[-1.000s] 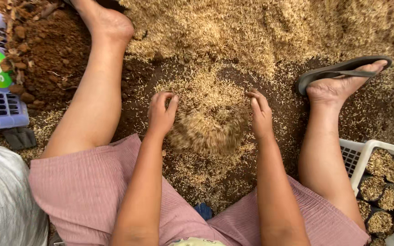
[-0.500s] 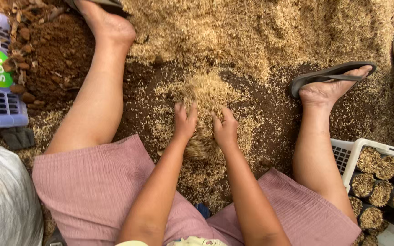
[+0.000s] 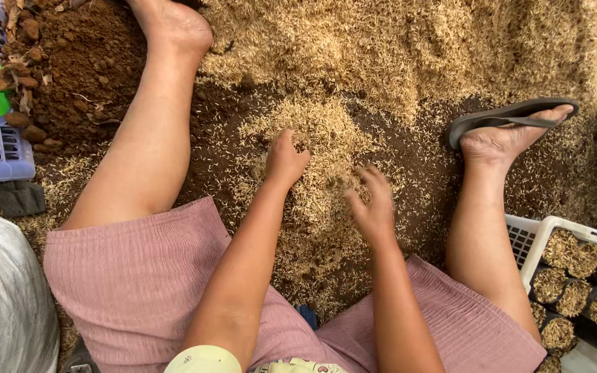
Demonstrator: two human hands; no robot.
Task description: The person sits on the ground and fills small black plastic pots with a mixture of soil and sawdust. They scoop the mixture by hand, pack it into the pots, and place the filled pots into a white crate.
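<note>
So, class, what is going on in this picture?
A person sits on the ground with legs spread, both bare hands in a small heap of rice husks between them. The left hand rests on the heap; the right hand lies on its near side, fingers spread. Dark soil lies at the upper left, and a white crate of filled pots sits at the right.

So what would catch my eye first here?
Probably the two bare hands, left hand and right hand, spread open in a pale heap of husks on the ground between the person's legs. Dark soil lies at upper left, and a white crate of filled pots sits at lower right.
</note>
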